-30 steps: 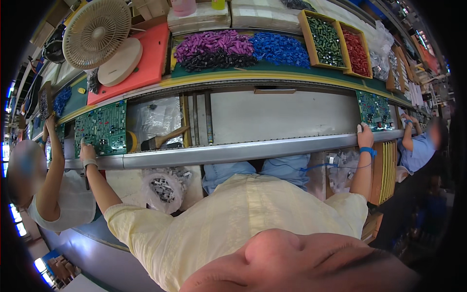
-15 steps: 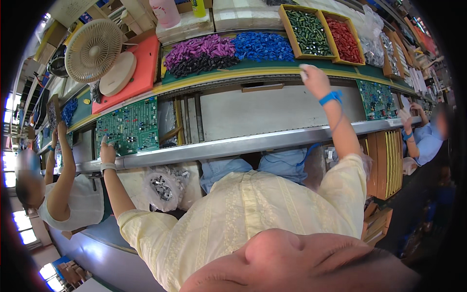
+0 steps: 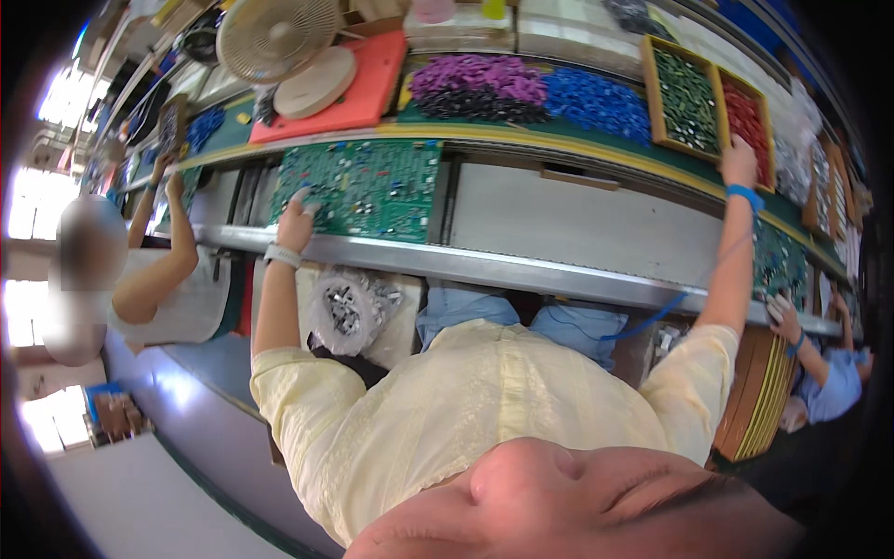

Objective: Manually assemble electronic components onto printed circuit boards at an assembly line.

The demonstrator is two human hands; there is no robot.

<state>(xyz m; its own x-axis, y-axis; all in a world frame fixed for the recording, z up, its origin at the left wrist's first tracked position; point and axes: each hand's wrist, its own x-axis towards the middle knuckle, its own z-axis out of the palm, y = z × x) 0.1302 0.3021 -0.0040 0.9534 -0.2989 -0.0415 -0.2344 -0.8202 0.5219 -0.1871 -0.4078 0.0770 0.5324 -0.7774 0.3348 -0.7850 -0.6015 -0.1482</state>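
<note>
A green circuit board (image 3: 382,186) crowded with small components lies on the line in front of me. Over its left part is my left hand (image 3: 295,224), fingers bent together at the components; whatever they pinch is too small to make out. Far to the right, my right hand (image 3: 738,166), with a blue wrist strap, reaches into the near end of a yellow box (image 3: 769,140) of red parts (image 3: 743,116). Its fingers are drawn together among the red parts, their tips partly hidden. Beside that box stands another yellow box (image 3: 657,102) filled with green parts (image 3: 684,98).
Piles of purple (image 3: 484,76), black (image 3: 475,108) and blue parts (image 3: 596,101) lie behind the line. A fan (image 3: 277,37) stands back left. The metal rail (image 3: 521,270) runs before me. Co-workers' hands are at both sides, one near another board (image 3: 778,261).
My right hand has moved from above the line, near the green parts, to the red parts box. The view has swung, shifting everything; my left hand stays at the board's left part.
</note>
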